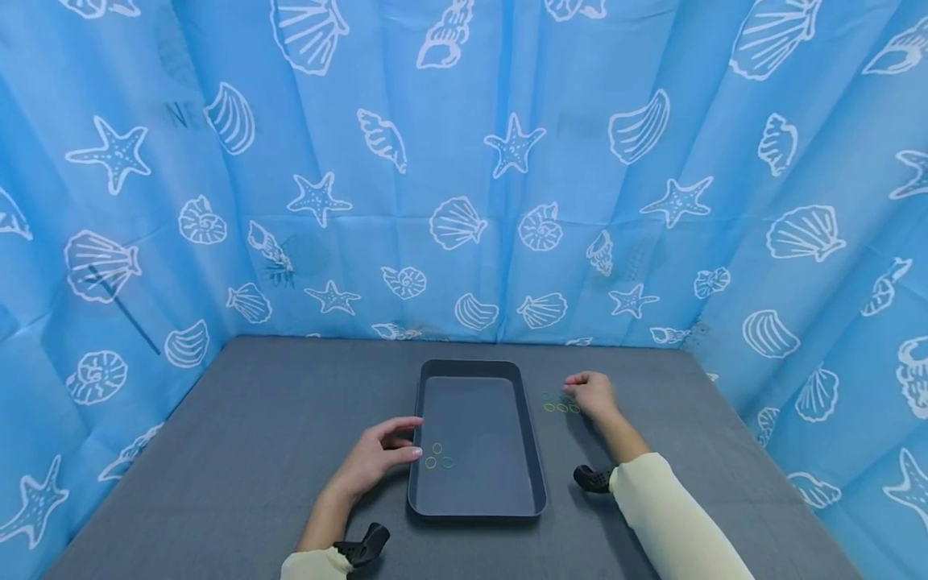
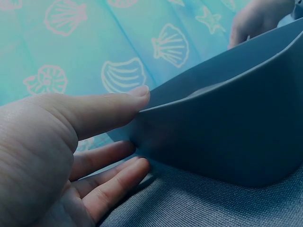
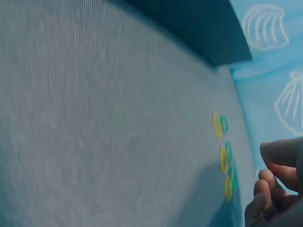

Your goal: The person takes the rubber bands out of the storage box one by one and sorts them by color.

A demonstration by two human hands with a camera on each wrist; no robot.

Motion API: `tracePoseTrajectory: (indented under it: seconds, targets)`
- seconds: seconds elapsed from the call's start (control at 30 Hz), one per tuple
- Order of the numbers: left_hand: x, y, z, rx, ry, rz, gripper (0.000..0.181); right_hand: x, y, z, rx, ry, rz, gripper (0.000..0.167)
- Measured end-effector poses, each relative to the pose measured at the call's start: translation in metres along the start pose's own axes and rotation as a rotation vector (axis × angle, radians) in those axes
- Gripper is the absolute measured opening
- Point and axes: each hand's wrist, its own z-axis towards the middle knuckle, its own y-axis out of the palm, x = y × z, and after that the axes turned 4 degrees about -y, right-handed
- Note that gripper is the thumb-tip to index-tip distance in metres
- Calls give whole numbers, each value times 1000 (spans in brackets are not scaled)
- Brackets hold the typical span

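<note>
My left hand [image 1: 370, 463] is at the left side of a dark grey tray [image 1: 536, 459]; in the left wrist view the thumb of that hand [image 2: 42, 146] lies at the rim of the tray [image 2: 222, 127], other fingers by its outer wall. Inside the tray lie two yellow rings [image 1: 431, 462] and a green ring [image 1: 447, 462]. Right of the tray, my right hand [image 1: 596, 396] hovers with curled fingers beside small rings on the table. In the right wrist view, yellow rings [image 3: 223, 160] and green rings [image 3: 224, 124] lie in two rows near the right hand [image 3: 279, 184]; nothing shows between its fingers.
A grey cloth-covered table [image 1: 290, 403] carries the tray. Behind it and at both sides hangs a blue curtain [image 1: 464, 161] with white shells and starfish. Black wrist devices sit at the left cuff [image 1: 365, 545] and right cuff [image 1: 593, 479].
</note>
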Motion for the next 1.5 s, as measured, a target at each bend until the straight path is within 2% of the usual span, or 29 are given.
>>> tracePoseTrajectory:
  seconds: [0.13,0.27,0.5,0.63,0.8,1.0,1.2,1.33,1.5]
  targets:
    - [-1,0,0,-1,2,0,47,-12,4,-3,15,-24,10,16]
    - [-1,0,-1,-5,6,-7,47,-27,10,-6,9,-43,65,16]
    - [-1,0,0,-8,-5,-11,48,-52,21,-20,-48,-24,247,20]
    - [-1,1,1,0,-7,-13,48,-65,29,-27,-81,-41,300,19]
    - [-2,1,1,1,0,-24,48,-79,40,-31,-144,-64,318,15]
    - [-4,1,2,-10,-5,-19,49,-88,55,-35,-271,-116,311,9]
    - [0,0,1,-8,-6,-29,49,-93,65,-40,-451,-240,263,10]
    - [1,0,0,-11,-3,-32,49,-97,69,-42,-583,-301,223,17]
    - [1,-1,1,-17,-6,-31,48,-104,73,-42,-756,-323,186,26]
